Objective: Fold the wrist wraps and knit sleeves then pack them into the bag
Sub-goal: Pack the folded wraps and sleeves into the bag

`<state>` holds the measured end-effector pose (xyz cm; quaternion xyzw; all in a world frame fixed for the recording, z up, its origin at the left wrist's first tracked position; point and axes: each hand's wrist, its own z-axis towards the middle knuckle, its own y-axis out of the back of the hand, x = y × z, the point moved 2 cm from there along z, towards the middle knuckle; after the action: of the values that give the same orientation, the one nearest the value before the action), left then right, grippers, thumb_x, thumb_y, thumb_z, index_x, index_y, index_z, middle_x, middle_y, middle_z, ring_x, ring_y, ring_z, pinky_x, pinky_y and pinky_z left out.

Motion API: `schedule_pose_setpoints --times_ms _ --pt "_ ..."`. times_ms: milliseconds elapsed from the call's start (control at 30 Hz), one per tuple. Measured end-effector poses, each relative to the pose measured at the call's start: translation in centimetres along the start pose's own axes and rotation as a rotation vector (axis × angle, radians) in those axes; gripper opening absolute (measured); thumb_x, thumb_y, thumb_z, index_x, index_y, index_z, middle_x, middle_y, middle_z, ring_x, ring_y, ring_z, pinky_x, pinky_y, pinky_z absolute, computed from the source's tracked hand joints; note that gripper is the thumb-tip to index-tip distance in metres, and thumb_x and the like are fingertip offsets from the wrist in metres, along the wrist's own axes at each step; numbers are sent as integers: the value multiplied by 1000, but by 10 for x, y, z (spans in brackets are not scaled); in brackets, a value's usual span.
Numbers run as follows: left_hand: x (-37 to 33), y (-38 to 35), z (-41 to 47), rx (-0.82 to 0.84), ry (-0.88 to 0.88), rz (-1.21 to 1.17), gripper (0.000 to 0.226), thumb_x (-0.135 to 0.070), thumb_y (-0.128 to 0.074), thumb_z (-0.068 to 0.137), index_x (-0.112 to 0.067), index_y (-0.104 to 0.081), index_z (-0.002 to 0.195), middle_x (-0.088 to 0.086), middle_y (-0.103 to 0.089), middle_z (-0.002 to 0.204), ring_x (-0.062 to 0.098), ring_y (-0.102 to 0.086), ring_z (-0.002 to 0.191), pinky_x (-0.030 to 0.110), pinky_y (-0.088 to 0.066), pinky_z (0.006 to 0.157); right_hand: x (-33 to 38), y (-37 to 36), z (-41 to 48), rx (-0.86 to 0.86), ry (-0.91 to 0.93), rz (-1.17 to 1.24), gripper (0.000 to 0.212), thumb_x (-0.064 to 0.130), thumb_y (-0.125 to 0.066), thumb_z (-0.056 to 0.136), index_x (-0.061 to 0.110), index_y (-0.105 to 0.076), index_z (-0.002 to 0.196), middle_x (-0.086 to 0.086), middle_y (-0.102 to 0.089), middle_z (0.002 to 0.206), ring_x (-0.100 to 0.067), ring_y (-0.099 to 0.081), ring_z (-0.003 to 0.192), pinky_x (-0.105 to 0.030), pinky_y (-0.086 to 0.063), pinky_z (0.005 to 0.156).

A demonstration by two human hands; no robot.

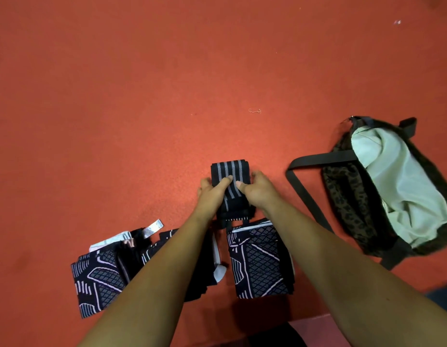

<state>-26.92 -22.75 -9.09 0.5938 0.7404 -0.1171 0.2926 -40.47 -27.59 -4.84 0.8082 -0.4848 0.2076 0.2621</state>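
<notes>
Nearest, under the forearms, lie the knit sleeves: one folded sleeve (260, 259) forms a neat block just right of centre, and a loose heap of sleeves (99, 276) sprawls to the left, partly hidden by the left arm. Just beyond them, the wrist wrap (230, 171) rests on the red surface (142, 96). It is black with grey stripes, and its long axis runs near to far. Its far end is doubled over, and its stitched near end almost touches the folded sleeve.

The left hand (212, 191) and the right hand (257, 191) each pinch the wrap at mid-length, thumbs on top and fingers curled round its side edges.

The step in hand looks like folding the wrap along its length. The bag (342, 186) lies well apart to the right with its mouth open on a pale lining. It is nearer the right hand, so that hand seems better placed to carry the wrap across.
</notes>
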Motion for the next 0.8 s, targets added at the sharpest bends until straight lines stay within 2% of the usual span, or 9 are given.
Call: schedule_pose_setpoints --times_ms 67,167,267,333,400,500,700,800 --pt "-3 -2 -6 34 61 -72 91 -74 -81 53 -24 -49 122 8 -65 123 27 -70 103 44 -59 84 -3 1 5 88 -76 101 25 21 -60 97 11 -54 118 -7 -69 107 -23 -69 94 -42 -59 85" --pt "-16 -4 -23 188 67 -110 65 -58 -75 76 -10 -66 120 13 -75 106 28 -74 92 32 -59 70 -8 0 8 152 -111 142 29 26 -61 96 7 -60 118 -9 -73 103 -25 -72 91 -44 -59 85" --pt "-18 -8 -28 254 62 -158 44 -49 -67 88 -12 -74 111 12 -76 102 24 -75 89 26 -58 65 -7 1 7 185 -71 197 25 24 -56 98 13 -61 120 -9 -73 106 -26 -72 95 -46 -58 87" --pt "-23 -11 -32 244 -26 -216 45 -45 -69 89 -12 -70 119 12 -75 109 25 -74 97 29 -60 73 1 6 5 199 -13 211 22 21 -52 100 17 -62 119 -8 -72 108 -25 -70 99 -47 -57 91" --pt "-34 -12 -35 199 -136 -262 57 -45 -74 83 -13 -62 129 13 -71 118 26 -71 105 34 -59 83 16 15 0 196 64 208 23 19 -51 100 19 -62 120 -7 -72 110 -23 -69 101 -46 -55 93" --pt "-59 -11 -51 140 -244 -322 66 -41 -80 78 -12 -56 133 13 -70 121 28 -70 108 43 -57 92 40 26 -21 176 183 243 28 15 -48 101 19 -60 125 -6 -70 114 -23 -67 105 -43 -54 95" --pt "-96 -9 -119 150 -384 -339 62 -28 -78 80 -10 -51 133 15 -67 125 29 -69 110 46 -56 94 63 54 -92 155 352 273 29 12 -48 100 24 -55 126 -3 -67 117 -20 -64 111 -40 -50 97" --pt "-104 -13 -165 129 -397 -385 60 -24 -77 78 -10 -52 131 15 -68 123 29 -69 108 46 -56 94 70 69 -136 162 379 274 27 14 -50 99 22 -56 124 -3 -68 114 -19 -65 108 -36 -51 91"
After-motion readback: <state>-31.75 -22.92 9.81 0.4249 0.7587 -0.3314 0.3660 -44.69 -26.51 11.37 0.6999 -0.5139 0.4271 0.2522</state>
